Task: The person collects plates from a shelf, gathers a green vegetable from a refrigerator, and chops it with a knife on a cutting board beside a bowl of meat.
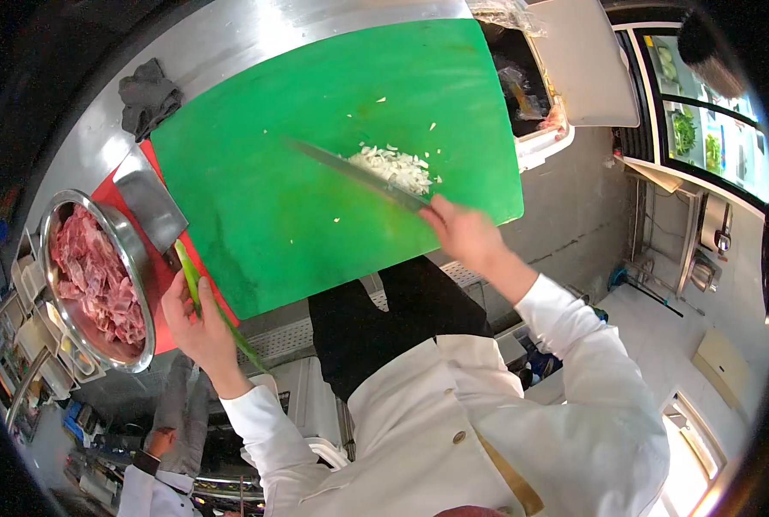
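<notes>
My right hand (472, 234) grips the handle of a long kitchen knife (358, 174) above the green cutting board (281, 213). Its blade slants up to the left, and the tip is blurred. Along the blade's far side lies a small heap of chopped white vegetable (397, 169); a few loose bits are scattered on the board. Between the fingers and thumb of my left hand (202, 323) is a long green vegetable stalk (191, 274), off the board's near left corner. The stalk's lower part passes behind my hand and trails past the wrist.
A steel bowl of raw cut meat (100, 278) and a cleaver (149, 197) rest on a red board (160, 316) at left. A dark cloth (149, 97) lies behind. An open white container (546, 139) adjoins the right edge. Another person's hand (162, 442) shows lower left.
</notes>
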Available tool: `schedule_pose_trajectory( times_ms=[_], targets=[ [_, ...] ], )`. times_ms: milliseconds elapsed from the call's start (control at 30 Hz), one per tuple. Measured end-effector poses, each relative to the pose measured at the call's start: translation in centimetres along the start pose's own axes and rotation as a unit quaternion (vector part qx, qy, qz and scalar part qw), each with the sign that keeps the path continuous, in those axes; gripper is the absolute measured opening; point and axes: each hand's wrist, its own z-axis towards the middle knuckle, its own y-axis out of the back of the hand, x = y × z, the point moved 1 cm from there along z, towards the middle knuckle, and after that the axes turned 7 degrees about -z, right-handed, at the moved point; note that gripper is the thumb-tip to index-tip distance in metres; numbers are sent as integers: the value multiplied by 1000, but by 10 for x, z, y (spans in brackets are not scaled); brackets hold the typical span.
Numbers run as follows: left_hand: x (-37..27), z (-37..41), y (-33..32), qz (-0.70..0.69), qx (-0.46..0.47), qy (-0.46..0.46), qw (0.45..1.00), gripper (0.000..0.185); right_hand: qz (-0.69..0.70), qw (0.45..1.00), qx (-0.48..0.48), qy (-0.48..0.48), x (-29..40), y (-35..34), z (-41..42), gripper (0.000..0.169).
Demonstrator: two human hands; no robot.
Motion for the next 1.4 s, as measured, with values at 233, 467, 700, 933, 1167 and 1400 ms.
schedule_pose_trajectory(
  times_ms=[233,467,700,933,1167,1400],
  targets=[
    [-9,-2,-16,-21,20,-15,999,28,10,998,-63,23,-73,27,43,28],
    [-8,-17,-21,-16,51,-17,998,29,121,991,6,63,-94,61,24,32],
    [-20,-20,-35,17,108,-43,993,27,173,976,-9,-134,-214,81,98,62],
    [-49,-7,-42,10,118,-77,990,26,138,974,-14,-176,-337,49,36,60],
    [-42,1,-57,29,135,-90,986,28,44,952,-80,-291,-378,89,-117,47],
    [-56,48,-126,134,94,-292,942,40,189,949,-94,-234,-184,110,-38,31]
  ],
)
